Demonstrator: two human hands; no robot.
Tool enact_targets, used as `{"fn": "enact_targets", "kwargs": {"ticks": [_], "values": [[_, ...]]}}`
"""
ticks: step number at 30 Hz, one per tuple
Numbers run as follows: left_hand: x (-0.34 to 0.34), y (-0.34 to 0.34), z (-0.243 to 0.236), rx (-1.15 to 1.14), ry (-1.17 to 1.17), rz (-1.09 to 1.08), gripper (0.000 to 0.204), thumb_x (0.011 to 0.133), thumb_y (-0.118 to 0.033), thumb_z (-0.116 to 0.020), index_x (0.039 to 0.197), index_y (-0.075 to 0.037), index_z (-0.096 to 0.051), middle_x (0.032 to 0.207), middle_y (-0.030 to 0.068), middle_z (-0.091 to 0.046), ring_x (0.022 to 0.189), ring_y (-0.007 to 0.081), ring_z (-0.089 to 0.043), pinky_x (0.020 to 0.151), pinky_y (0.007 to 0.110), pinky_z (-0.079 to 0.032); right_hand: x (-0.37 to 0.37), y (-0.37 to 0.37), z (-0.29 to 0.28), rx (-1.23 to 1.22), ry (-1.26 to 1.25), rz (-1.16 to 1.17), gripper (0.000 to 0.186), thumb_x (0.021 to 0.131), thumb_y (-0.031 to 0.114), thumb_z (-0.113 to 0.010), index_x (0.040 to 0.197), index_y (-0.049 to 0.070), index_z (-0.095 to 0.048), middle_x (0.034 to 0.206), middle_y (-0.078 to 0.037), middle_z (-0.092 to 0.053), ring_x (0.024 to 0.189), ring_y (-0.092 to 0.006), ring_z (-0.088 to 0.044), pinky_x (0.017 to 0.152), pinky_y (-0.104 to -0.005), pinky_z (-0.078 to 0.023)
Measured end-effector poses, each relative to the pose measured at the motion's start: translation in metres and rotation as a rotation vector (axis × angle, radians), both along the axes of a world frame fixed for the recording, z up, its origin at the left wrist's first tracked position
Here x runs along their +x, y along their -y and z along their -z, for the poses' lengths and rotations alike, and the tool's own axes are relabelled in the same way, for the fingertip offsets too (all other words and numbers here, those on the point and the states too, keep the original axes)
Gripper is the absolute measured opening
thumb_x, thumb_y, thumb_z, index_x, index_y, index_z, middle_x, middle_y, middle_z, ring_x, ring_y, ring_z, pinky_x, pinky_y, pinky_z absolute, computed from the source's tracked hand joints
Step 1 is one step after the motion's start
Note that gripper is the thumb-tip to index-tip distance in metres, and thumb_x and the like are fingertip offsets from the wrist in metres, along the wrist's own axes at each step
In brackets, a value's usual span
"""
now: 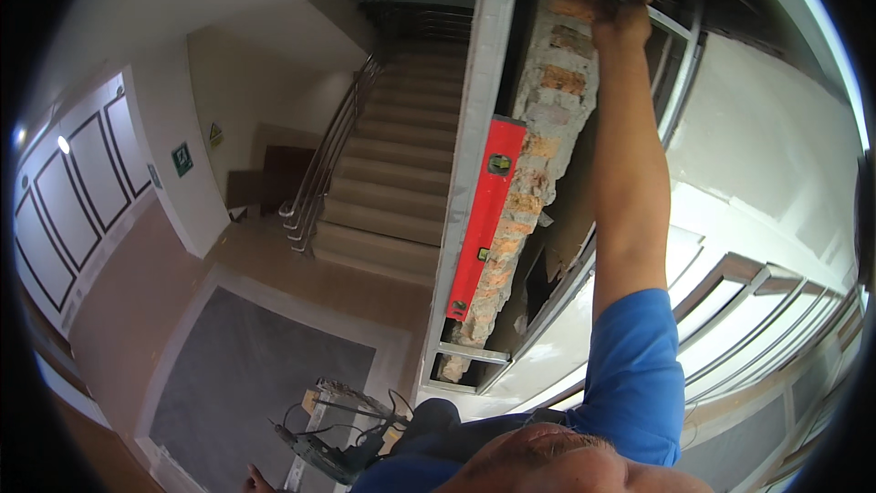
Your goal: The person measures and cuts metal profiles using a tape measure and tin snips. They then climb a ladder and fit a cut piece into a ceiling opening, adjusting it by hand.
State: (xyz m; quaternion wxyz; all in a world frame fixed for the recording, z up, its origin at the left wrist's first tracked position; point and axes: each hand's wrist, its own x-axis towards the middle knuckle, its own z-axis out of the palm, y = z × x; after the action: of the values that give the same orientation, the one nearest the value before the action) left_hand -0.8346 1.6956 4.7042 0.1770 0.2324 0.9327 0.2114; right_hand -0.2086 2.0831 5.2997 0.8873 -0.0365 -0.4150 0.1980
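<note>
My right arm reaches high up to the top of a metal stud frame (485,82). There my right hand (624,26) is closed at the upper crosspiece; dark clutter beyond it hides what the fingers hold, if anything. Below and left of that hand, a red spirit level (487,219) stands nearly upright against the left stud, its vials showing. Behind the frame runs a rough strip of brick and mortar (529,173). Only the fingertips of my left hand (255,480) show at the bottom edge, stretched out and with nothing seen in them.
A dark corded power drill (333,456) lies low in front, beside a light metal bar. Beyond the frame, stairs (392,173) rise next to a metal handrail (338,137). A dark grey floor panel (260,365) spreads at lower left. White wall panels (766,119) flank the right side.
</note>
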Motion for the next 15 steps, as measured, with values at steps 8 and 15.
{"fn": "enact_targets", "kwargs": {"ticks": [8, 15], "values": [[-0.065, -0.01, 0.066, 0.173, -0.006, -0.037, 0.078, 0.097, -0.068, -0.053, 0.121, 0.004, -0.073, 0.096, 0.0277, -0.074, 0.092, 0.0438, -0.07, 0.079, 0.052, -0.054, -0.052, -0.018, 0.029, -0.019, 0.26, 0.219, 0.041, 0.112, 0.037, -0.031, 0.138, 0.012, -0.051, 0.139, -0.015, -0.058, 0.121, -0.0371, -0.061, 0.09, -0.052, -0.057], [-0.089, -0.024, 0.114, 0.411, 0.225, -0.224, 0.066, 0.102, -0.041, -0.059, 0.141, 0.011, -0.045, 0.137, 0.0288, -0.055, 0.126, 0.0382, -0.053, 0.108, 0.047, -0.043, -0.061, -0.04, 0.043, -0.004, 0.21, 0.093, 0.065, 0.11, 0.053, -0.023, 0.149, 0.006, -0.046, 0.149, -0.018, -0.053, 0.137, -0.0396, -0.051, 0.116, -0.0569, -0.041]]}}
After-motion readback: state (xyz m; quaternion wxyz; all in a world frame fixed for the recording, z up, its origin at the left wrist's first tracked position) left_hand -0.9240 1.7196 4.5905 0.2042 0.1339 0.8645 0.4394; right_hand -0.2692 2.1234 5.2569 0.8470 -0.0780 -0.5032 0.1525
